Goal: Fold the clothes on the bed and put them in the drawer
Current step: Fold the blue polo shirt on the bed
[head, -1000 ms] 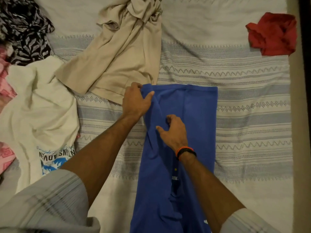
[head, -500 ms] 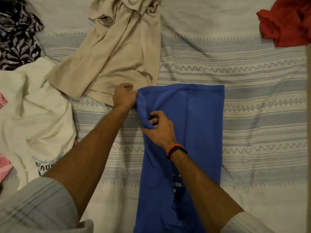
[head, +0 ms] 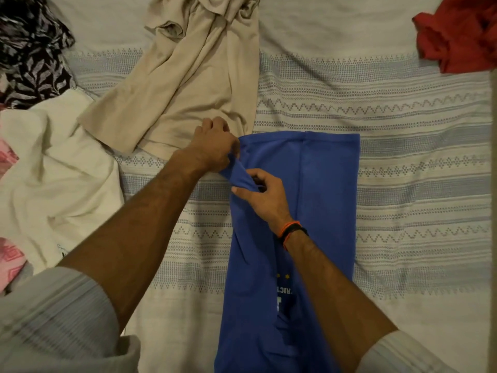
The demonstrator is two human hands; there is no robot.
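Note:
A blue T-shirt [head: 325, 189] lies lengthwise on the striped bedspread [head: 419, 184], partly folded into a long strip with white print near its lower part. My left hand [head: 212, 146] grips the shirt's upper left corner and has it lifted off the bed. My right hand [head: 265, 193], with an orange and black band at the wrist, pinches the same raised left edge a little lower down. Between the two hands the fabric stands up in a small ridge.
A beige garment [head: 188, 76] lies crumpled just beyond my left hand. A cream shirt [head: 53, 168] and pink cloth [head: 8, 254] lie at the left, a black-and-white patterned piece [head: 29, 55] at the far left top. A red garment [head: 457, 33] sits at the top right.
My right hand went from resting flat on the shirt to pinching its left edge. My left hand closed on the corner and lifted it. The view shifted slightly.

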